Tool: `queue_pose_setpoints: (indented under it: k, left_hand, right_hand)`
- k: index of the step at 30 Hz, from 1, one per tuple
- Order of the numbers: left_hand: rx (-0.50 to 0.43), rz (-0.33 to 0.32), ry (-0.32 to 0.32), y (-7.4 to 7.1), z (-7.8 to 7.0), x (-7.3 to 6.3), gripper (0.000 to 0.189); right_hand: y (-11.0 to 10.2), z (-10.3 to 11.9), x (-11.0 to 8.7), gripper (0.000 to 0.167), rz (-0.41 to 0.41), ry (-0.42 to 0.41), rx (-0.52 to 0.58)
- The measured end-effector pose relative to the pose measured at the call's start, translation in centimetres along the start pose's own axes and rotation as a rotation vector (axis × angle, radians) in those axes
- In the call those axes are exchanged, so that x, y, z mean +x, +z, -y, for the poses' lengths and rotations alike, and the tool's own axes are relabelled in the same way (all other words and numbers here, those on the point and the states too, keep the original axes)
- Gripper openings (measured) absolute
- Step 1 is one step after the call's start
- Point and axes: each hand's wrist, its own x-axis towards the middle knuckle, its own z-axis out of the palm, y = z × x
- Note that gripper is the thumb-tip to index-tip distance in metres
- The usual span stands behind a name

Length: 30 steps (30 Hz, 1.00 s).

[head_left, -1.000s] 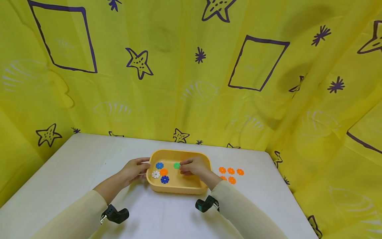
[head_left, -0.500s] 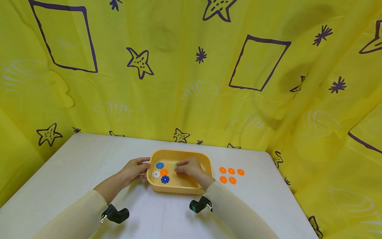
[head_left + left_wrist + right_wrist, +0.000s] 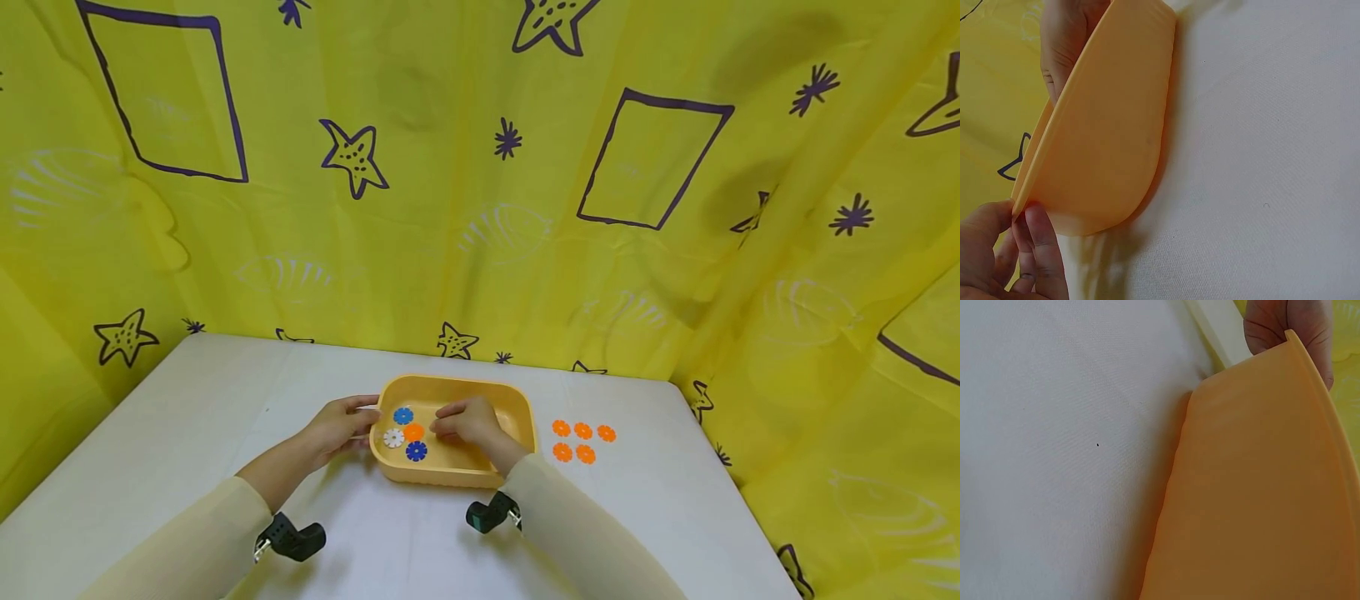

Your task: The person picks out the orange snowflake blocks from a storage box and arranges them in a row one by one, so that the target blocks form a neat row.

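Note:
My left hand (image 3: 337, 427) grips the left end of a shallow yellow plastic basin (image 3: 450, 477). In the left wrist view its thumb lies at the rim and its fingers against the outer wall. My right hand (image 3: 471, 425) reaches down into the basin, fingers bent and fingertips low near the middle. The green notched disc seen there earlier is hidden, and I cannot tell whether the fingers hold it. Left of those fingertips lie flower-shaped discs: light blue (image 3: 402, 416), white (image 3: 393, 438), orange (image 3: 413, 432) and dark blue (image 3: 416, 451).
Several orange notched discs (image 3: 583, 431) lie in two rows on the white table (image 3: 630, 517), right of the basin. A yellow patterned curtain (image 3: 420, 275) hangs behind the table and along its sides. Each wrist carries a black camera (image 3: 296, 540).
My right hand has moved left inside the basin, over the green disc, which has gone out of sight. My left hand keeps its grip on the rim.

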Motion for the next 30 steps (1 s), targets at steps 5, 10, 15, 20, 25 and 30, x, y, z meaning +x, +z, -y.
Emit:
queue_pose_setpoints:
  k: [5, 10, 15, 20, 25, 30]
  left_hand:
    - [-0.002, 0.001, -0.004, 0.1, 0.1, 0.1, 0.053]
    - [0.002, 0.000, -0.003, 0.1, -0.1, 0.0, 0.053]
    - [0.001, 0.001, 0.004, 0.0, -0.2, -0.2, 0.053]
    - [-0.003, 0.005, 0.007, 0.0, -0.2, -0.2, 0.053]
    - [-0.003, 0.004, 0.002, 0.0, -0.2, -0.1, 0.054]
    - [0.000, 0.008, 0.010, 0.0, -0.2, -0.2, 0.054]
  right_hand:
    - [0.3, -0.2, 0.2, 0.024, 0.009, -0.012, 0.009]
    - [0.6, -0.3, 0.4, 0.023, 0.010, -0.041, -0.036]
    - [0.9, -0.2, 0.6, 0.022, -0.001, -0.063, -0.093]
    - [1.3, -0.1, 0.6, 0.025, -0.012, -0.090, -0.146]
    - [1.6, 0.0, 0.6, 0.026, -0.027, -0.098, -0.163]
    - [2.1, 0.1, 0.5, 0.026, -0.057, -0.097, -0.163]
